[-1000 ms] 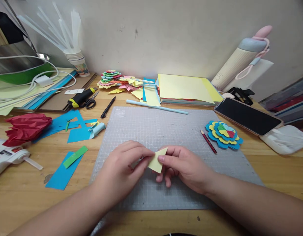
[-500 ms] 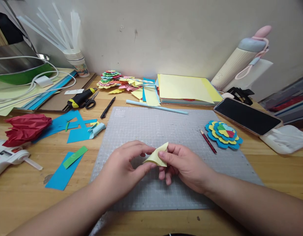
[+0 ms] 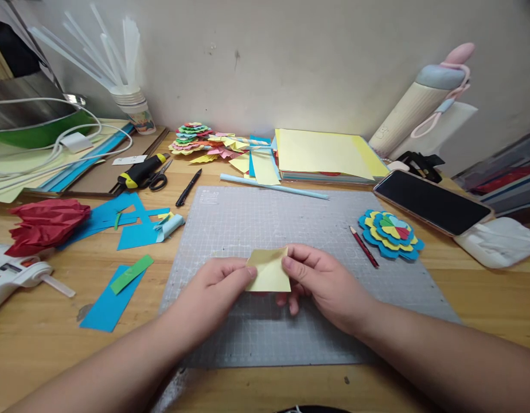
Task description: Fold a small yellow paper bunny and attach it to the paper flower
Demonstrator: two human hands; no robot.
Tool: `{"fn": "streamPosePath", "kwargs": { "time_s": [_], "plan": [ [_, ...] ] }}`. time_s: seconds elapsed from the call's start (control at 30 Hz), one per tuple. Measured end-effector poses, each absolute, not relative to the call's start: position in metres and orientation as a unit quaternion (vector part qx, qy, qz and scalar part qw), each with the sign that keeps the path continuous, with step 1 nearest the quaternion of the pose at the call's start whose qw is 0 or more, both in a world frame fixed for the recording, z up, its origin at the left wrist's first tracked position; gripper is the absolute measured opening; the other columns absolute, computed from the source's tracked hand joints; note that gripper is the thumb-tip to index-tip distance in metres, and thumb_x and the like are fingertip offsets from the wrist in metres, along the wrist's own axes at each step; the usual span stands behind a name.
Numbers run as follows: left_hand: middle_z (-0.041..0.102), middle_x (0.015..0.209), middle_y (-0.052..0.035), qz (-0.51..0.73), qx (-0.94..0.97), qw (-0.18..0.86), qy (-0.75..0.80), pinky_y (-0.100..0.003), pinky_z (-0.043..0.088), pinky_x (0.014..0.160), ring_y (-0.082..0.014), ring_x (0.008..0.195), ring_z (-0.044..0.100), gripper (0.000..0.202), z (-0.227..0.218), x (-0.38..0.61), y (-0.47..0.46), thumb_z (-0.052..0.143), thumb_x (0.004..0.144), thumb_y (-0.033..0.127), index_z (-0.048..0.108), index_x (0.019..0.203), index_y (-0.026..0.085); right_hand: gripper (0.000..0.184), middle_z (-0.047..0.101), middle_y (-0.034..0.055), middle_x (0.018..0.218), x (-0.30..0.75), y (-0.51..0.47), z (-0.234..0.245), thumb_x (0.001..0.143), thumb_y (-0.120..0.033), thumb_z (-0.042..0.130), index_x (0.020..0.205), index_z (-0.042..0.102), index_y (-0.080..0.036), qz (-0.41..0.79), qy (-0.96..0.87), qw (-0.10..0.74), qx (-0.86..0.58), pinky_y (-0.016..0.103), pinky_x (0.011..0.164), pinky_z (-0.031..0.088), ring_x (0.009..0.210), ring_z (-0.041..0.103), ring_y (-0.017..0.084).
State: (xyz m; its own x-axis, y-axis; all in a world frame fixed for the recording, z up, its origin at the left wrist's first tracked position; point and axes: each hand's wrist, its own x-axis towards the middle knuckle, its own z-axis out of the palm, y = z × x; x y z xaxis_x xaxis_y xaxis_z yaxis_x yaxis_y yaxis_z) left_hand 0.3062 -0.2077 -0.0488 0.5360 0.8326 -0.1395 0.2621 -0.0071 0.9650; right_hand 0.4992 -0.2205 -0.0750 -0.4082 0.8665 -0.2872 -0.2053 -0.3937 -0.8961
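A small pale yellow piece of paper is held above the grey cutting mat, nearly square in outline, with a shaded upper part. My left hand pinches its left edge, thumb on top. At the right edge my right hand grips it between thumb and fingers, with the lower fingers curled beneath. To the right on the mat lie a dark red pencil and a layered paper flower in blue, yellow, green and red.
Left are blue paper strips, crumpled red paper, a glue gun, scissors and a black pen. Behind stand a paper stack, paper flowers and a cup of straws. A phone leans at right.
The yellow paper was bent into a pointed, folded-over shape and is now opened out flatter. My left hand has shifted its hold to the paper's left edge.
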Motion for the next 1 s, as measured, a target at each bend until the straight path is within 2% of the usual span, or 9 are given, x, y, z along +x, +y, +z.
{"fn": "streamPosePath", "kwargs": {
  "time_s": [0.1, 0.2, 0.27, 0.33, 0.4, 0.47, 0.57, 0.63, 1.0],
  "plan": [
    [0.062, 0.065, -0.0007, 0.238, 0.679, 0.584, 0.377, -0.028, 0.049, 0.068, -0.0146, 0.063, 0.056, 0.039, -0.051, 0.307, -0.209, 0.038, 0.092, 0.024, 0.068, 0.068, 0.021, 0.025, 0.063, 0.0007, 0.067, 0.499, -0.22, -0.075, 0.087, -0.041, 0.062, 0.081, 0.06, -0.016, 0.735, -0.4, 0.369, -0.405, 0.016, 0.041, 0.047, 0.055, 0.061, 0.01],
    [0.068, 0.088, -0.0018, 0.25, 0.693, 0.544, 0.402, -0.031, 0.051, 0.076, -0.0164, 0.08, 0.061, 0.028, -0.057, 0.306, -0.212, 0.044, 0.091, 0.021, 0.067, 0.107, 0.025, 0.024, 0.06, -0.0004, 0.062, 0.499, -0.219, -0.075, 0.085, -0.038, 0.062, 0.074, 0.058, -0.017, 0.738, -0.367, 0.38, -0.42, 0.017, 0.038, 0.045, 0.051, 0.056, 0.01],
    [0.064, 0.111, -0.0038, 0.282, 0.713, 0.484, 0.422, -0.031, 0.052, 0.078, -0.0157, 0.086, 0.061, 0.054, -0.061, 0.304, -0.214, 0.048, 0.088, 0.016, 0.041, 0.14, 0.031, 0.023, 0.058, -0.0008, 0.06, 0.499, -0.218, -0.073, 0.084, -0.038, 0.061, 0.073, 0.057, -0.017, 0.735, -0.347, 0.385, -0.437, 0.017, 0.036, 0.044, 0.049, 0.054, 0.01],
    [0.056, 0.127, -0.0056, 0.302, 0.753, 0.422, 0.406, -0.031, 0.051, 0.081, -0.0147, 0.091, 0.059, 0.074, -0.063, 0.303, -0.215, 0.048, 0.086, 0.01, 0.019, 0.149, 0.036, 0.024, 0.058, 0.0, 0.06, 0.5, -0.217, -0.071, 0.082, -0.038, 0.06, 0.071, 0.057, -0.017, 0.729, -0.345, 0.38, -0.453, 0.018, 0.034, 0.044, 0.049, 0.054, 0.011],
    [0.049, 0.134, -0.0056, 0.293, 0.801, 0.377, 0.362, -0.032, 0.048, 0.091, -0.0159, 0.104, 0.056, 0.073, -0.063, 0.302, -0.214, 0.047, 0.084, 0.004, 0.026, 0.146, 0.038, 0.023, 0.058, 0.0003, 0.06, 0.5, -0.217, -0.07, 0.081, -0.037, 0.06, 0.069, 0.055, -0.018, 0.723, -0.352, 0.372, -0.464, 0.018, 0.035, 0.044, 0.05, 0.054, 0.011],
    [0.051, 0.129, -0.005, 0.27, 0.834, 0.348, 0.332, -0.033, 0.046, 0.095, -0.017, 0.112, 0.054, 0.054, -0.06, 0.302, -0.213, 0.049, 0.084, 0.003, 0.048, 0.129, 0.032, 0.022, 0.057, -0.0003, 0.059, 0.5, -0.218, -0.069, 0.08, -0.036, 0.06, 0.069, 0.056, -0.018, 0.725, -0.357, 0.366, -0.462, 0.018, 0.035, 0.044, 0.05, 0.054, 0.011],
    [0.059, 0.108, -0.0033, 0.263, 0.837, 0.341, 0.336, -0.028, 0.049, 0.083, -0.0146, 0.097, 0.059, 0.015, -0.055, 0.303, -0.211, 0.057, 0.087, 0.011, 0.061, 0.096, 0.022, 0.021, 0.058, -0.0007, 0.06, 0.5, -0.218, -0.07, 0.082, -0.036, 0.062, 0.075, 0.06, -0.017, 0.729, -0.366, 0.366, -0.447, 0.017, 0.036, 0.045, 0.049, 0.054, 0.01],
    [0.062, 0.098, -0.0017, 0.284, 0.822, 0.349, 0.348, -0.026, 0.048, 0.077, -0.0129, 0.088, 0.061, 0.005, -0.054, 0.303, -0.211, 0.063, 0.086, 0.016, 0.063, 0.085, 0.021, 0.021, 0.061, -0.0001, 0.063, 0.5, -0.218, -0.071, 0.083, -0.038, 0.064, 0.083, 0.064, -0.016, 0.728, -0.38, 0.372, -0.433, 0.017, 0.038, 0.046, 0.052, 0.056, 0.01],
    [0.066, 0.075, -0.0009, 0.357, 0.608, 0.553, 0.444, -0.027, 0.05, 0.065, -0.0139, 0.071, 0.062, 0.013, -0.057, 0.308, -0.209, 0.065, 0.08, 0.027, 0.061, 0.072, 0.019, 0.029, 0.068, 0.0038, 0.08, 0.5, -0.226, -0.065, 0.085, -0.044, 0.063, 0.086, 0.068, -0.016, 0.707, -0.452, 0.366, -0.403, 0.023, 0.053, 0.052, 0.064, 0.067, 0.013]
  ]
}}
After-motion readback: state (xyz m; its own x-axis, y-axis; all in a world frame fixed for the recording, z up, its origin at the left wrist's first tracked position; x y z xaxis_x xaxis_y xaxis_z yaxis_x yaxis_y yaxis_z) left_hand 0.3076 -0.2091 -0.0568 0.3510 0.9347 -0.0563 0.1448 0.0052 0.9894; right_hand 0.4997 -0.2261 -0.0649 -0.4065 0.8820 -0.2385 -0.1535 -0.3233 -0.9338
